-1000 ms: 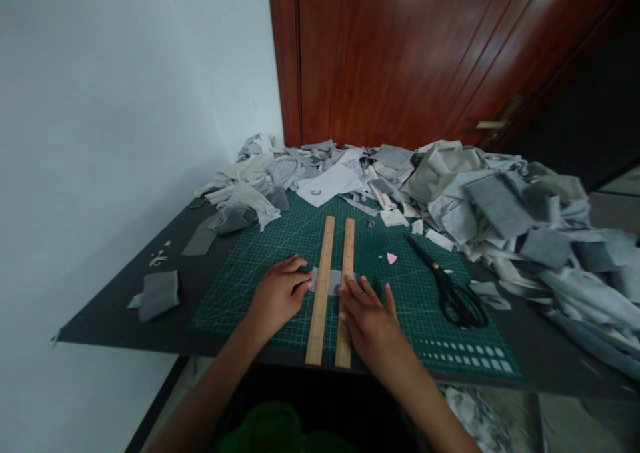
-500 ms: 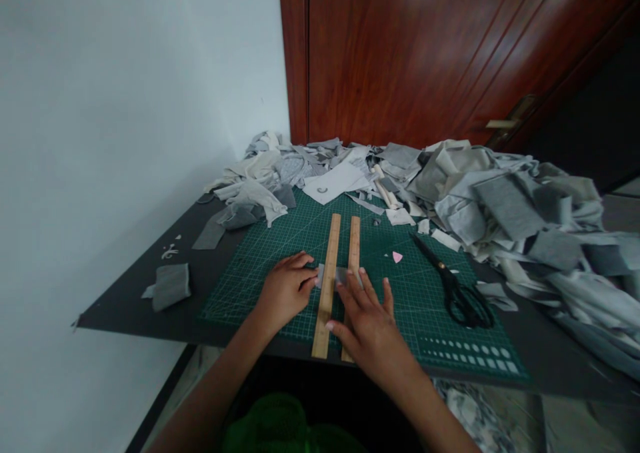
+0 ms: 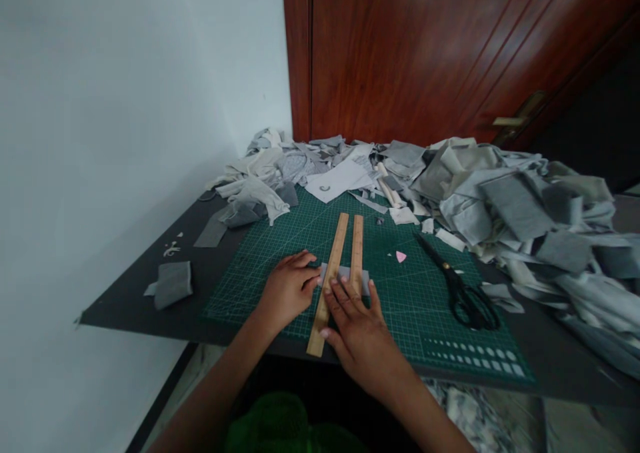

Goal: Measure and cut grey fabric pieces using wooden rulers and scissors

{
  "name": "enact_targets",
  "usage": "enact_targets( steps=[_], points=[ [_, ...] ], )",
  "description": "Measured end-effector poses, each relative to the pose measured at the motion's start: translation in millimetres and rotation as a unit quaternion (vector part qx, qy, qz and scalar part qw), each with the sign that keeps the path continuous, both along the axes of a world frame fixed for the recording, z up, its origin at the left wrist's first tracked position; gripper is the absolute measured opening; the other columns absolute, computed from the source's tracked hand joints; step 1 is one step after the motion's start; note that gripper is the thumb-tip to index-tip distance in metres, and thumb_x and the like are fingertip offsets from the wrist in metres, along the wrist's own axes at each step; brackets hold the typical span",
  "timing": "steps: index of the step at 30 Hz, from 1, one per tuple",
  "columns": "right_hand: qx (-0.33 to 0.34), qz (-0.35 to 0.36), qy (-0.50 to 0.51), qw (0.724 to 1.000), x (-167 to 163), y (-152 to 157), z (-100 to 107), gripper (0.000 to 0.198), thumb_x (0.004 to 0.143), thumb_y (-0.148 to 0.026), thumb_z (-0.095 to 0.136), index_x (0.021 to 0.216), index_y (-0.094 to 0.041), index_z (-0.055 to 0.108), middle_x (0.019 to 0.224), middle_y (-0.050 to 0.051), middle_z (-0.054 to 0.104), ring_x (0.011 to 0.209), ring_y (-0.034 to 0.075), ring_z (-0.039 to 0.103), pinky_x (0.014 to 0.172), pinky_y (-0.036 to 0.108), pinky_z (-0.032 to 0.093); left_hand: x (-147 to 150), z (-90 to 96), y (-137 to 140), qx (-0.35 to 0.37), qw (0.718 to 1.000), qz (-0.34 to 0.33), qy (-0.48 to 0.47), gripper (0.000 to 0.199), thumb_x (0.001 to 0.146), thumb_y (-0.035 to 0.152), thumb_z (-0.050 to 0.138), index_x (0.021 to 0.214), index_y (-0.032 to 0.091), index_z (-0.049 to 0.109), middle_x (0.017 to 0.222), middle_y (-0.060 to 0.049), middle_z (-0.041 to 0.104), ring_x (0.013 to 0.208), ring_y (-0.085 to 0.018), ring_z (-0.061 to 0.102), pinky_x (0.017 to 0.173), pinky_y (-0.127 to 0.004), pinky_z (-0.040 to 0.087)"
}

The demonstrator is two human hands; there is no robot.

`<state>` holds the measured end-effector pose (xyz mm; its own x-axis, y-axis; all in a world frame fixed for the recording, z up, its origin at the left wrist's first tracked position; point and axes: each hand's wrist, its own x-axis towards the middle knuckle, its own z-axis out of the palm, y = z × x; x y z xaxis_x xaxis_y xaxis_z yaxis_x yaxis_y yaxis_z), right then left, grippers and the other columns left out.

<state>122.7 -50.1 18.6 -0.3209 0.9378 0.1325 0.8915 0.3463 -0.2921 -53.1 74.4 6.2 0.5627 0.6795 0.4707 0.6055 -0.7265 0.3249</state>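
A small grey fabric strip (image 3: 345, 272) lies crosswise on the green cutting mat (image 3: 405, 300). Two wooden rulers cross over it: the left ruler (image 3: 341, 233) slants, while the right ruler (image 3: 357, 240) stands more upright, its near end hidden. My right hand (image 3: 360, 330) rests flat with fingers spread, fingertips pressing on both rulers and the thumb by the left ruler's lower part. At the strip's left end, my left hand (image 3: 286, 290) has thumb and index finger together on the fabric edge.
Black-handled scissors (image 3: 460, 286) lie on the mat to the right, past a pink chip (image 3: 401, 257). Fabric scraps heap along the back and right (image 3: 515, 206). A folded grey cloth (image 3: 173, 284) lies left. White wall and wooden door (image 3: 400, 53) border the table.
The left ruler has tilted, its far end shifting right and its near end left. My right hand has slid left and down across the rulers, exposing the strip's right end. My left hand stays nearly still.
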Motion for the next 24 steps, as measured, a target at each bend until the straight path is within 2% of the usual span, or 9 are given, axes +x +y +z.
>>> enact_targets(
  steps=[7,15,24],
  points=[
    [-0.001,0.012,0.011,1.000,3,1,2,0.066,0.103,-0.031,0.049,0.162,-0.015,0.027,0.166,0.014,0.031,0.157,0.030,0.020,0.127,0.065,0.003,0,-1.8,0,-0.006,1.000,0.001,-0.001,0.021,0.089,0.012,0.066,0.104,0.020,0.079,0.121,-0.009,0.074,0.121,-0.029,0.066,0.104,-0.048,0.055],
    [-0.015,0.019,0.022,0.999,5,3,6,0.061,0.104,-0.033,0.045,0.161,-0.014,0.031,0.166,0.014,0.033,0.158,0.027,0.018,0.128,0.063,0.002,-1,-2.7,-1,-0.003,1.000,0.006,-0.001,0.021,0.089,0.013,0.067,0.104,0.021,0.080,0.122,-0.008,0.074,0.120,-0.029,0.067,0.104,-0.048,0.055],
    [-0.010,0.039,0.013,0.999,8,5,12,0.061,0.104,-0.033,0.045,0.159,-0.010,0.033,0.166,0.018,0.033,0.157,0.029,0.019,0.127,0.066,0.006,0,-1.9,-1,-0.004,1.000,0.005,0.000,0.022,0.089,0.012,0.066,0.105,0.022,0.079,0.122,-0.007,0.074,0.122,-0.029,0.066,0.105,-0.048,0.054]
  ],
)
